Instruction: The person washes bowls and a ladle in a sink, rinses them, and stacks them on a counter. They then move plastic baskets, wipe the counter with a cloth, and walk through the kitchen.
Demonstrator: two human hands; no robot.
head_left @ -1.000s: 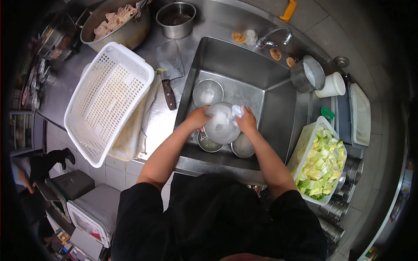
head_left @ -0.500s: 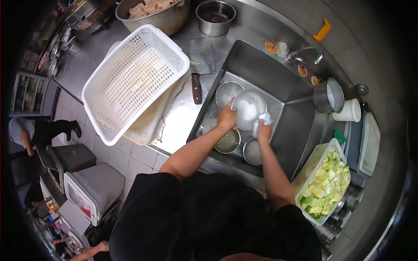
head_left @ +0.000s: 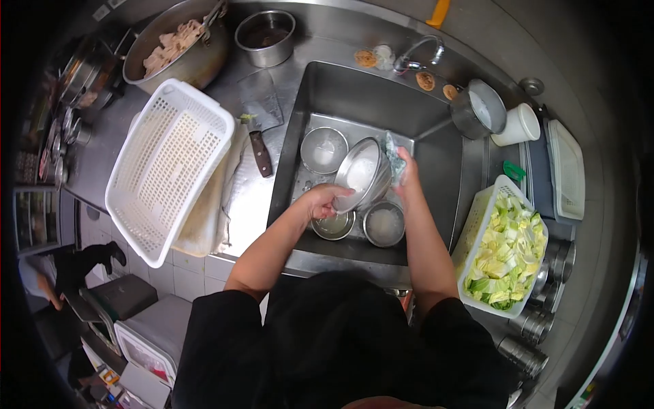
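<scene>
L hand [head_left: 321,200] grips the near rim of a steel bowl [head_left: 361,176], fingers curled shut on the edge, holding it tilted on its side over the sink [head_left: 436,157], mouth facing roughly L/up. R hand [head_left: 407,174] is closed on a scrub pad [head_left: 393,158] and presses it against the bowl's far outer wall; pad is wet and bunched, can't tell how much of it the fingers cover. Under the bowl, on the sink floor, sit 3 more bowls: one at back L [head_left: 324,149], two at front [head_left: 333,225] and [head_left: 384,223], the front R one w/ cloudy water in it. To do this step well, I'd judge: keep L hand's hold firm on the rim since soapy steel slips, turn the bowl w/ L hand so the pad works round the whole outside incl. the base, keep it low over the sink so drips and any drop land there, not on the counter. Cleaver [head_left: 262,112] lies on the counter just L of the sink; basket [head_left: 167,167] beyond it. Cabbage tub [head_left: 505,255] is R of the sink; keep suds off it.
</scene>
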